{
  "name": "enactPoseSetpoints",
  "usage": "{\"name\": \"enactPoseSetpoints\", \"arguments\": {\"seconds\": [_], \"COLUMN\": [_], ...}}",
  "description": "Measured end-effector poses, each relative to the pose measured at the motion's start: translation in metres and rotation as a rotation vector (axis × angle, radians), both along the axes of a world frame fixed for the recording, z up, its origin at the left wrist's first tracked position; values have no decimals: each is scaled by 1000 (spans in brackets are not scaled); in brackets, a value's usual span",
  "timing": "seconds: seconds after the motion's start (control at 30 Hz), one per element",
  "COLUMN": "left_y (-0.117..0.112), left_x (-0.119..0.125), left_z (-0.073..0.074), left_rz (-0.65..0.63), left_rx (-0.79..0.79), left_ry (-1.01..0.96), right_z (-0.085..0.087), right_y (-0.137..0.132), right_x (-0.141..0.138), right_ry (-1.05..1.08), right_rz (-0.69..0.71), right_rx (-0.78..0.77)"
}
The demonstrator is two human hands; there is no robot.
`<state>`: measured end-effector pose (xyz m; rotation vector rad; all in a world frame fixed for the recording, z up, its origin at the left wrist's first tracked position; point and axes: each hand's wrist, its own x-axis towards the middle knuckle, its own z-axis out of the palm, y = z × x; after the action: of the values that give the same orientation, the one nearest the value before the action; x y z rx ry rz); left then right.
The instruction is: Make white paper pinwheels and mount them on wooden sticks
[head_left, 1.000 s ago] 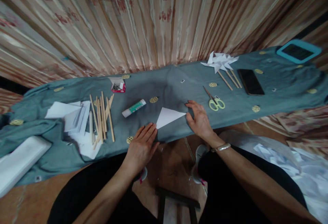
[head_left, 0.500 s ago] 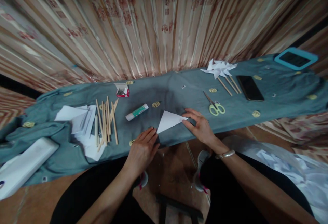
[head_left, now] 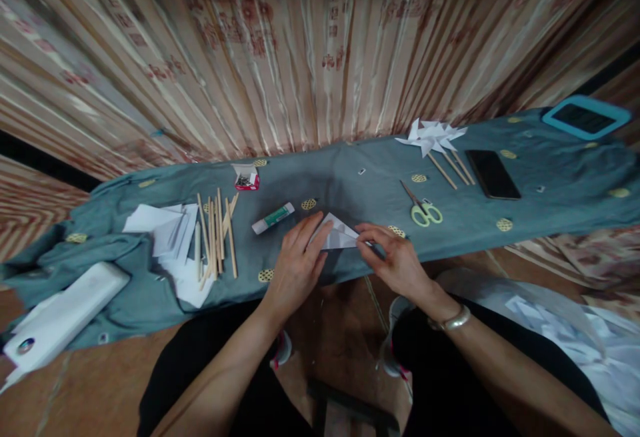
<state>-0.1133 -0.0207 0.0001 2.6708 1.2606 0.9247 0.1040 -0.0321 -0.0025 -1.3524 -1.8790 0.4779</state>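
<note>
Our left hand (head_left: 295,263) leans in over the near side of the blue-green cloth (head_left: 360,150), its fingers slightly spread and covering the left end of the folded paper (head_left: 343,237); we cannot tell whether they grip it or only press on it. The paper, white and roughly triangular, lies just right of those fingers and between our two hands, one corner pointing away from us. Its narrow right tip is pinched between the thumb and forefinger of our right hand (head_left: 395,260).

Around this, from the left, we see a white oblong object (head_left: 65,317), then loose white sheets (head_left: 160,223) with a bunch of wooden sticks (head_left: 215,237) beside and partly over them. Next come a small open red box (head_left: 247,182) of metal bits and, nearer our left hand, a glue stick (head_left: 273,218). Beyond our right hand lie green-handled scissors (head_left: 425,213), white paper pinwheels (head_left: 433,135) on sticks, a dark phone (head_left: 493,174) and, farthest right, a blue-framed device (head_left: 586,118).
</note>
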Motion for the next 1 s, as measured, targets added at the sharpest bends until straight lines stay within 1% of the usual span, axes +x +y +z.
{"name": "enactPoseSetpoints", "arguments": {"seconds": [0.07, 0.13, 0.27, 0.4, 0.47, 0.53, 0.63, 0.7, 0.8, 0.87, 1.0], "left_y": [4, 6, 8, 7, 8, 11, 15, 16, 14, 11, 3], "left_x": [6, 11, 15, 17, 17, 18, 19, 19, 19, 17, 12], "left_z": [1, 2, 5, 9, 10, 12, 11, 7, -2, -7, -12], "left_rz": [-18, -29, -68, -94, -93, -79, -56, -55, -64, -77, -117], "left_rx": [20, 28, 54, 82, 99, 126, 158, 157, 104, 67, 64], "left_ry": [30, 49, 41, 45, 41, 37, 43, 67, 151, 208, 241], "right_z": [2, 3, 3, -1, -3, -4, -8, -13, -20, -24, -28], "right_y": [-2, -3, 2, 8, 8, 5, -3, -8, -17, -21, -23], "right_x": [-3, -4, 1, 15, 21, 23, 22, 19, 17, 18, 23], "right_ry": [-2, 23, 149, 302, 353, 361, 280, 222, 118, 0, -238], "right_rz": [52, 92, 142, 199, 200, 156, 63, 39, 68, 113, 155], "right_rx": [16, -17, -166, -380, -436, -401, -286, -221, -164, -113, 81]}}
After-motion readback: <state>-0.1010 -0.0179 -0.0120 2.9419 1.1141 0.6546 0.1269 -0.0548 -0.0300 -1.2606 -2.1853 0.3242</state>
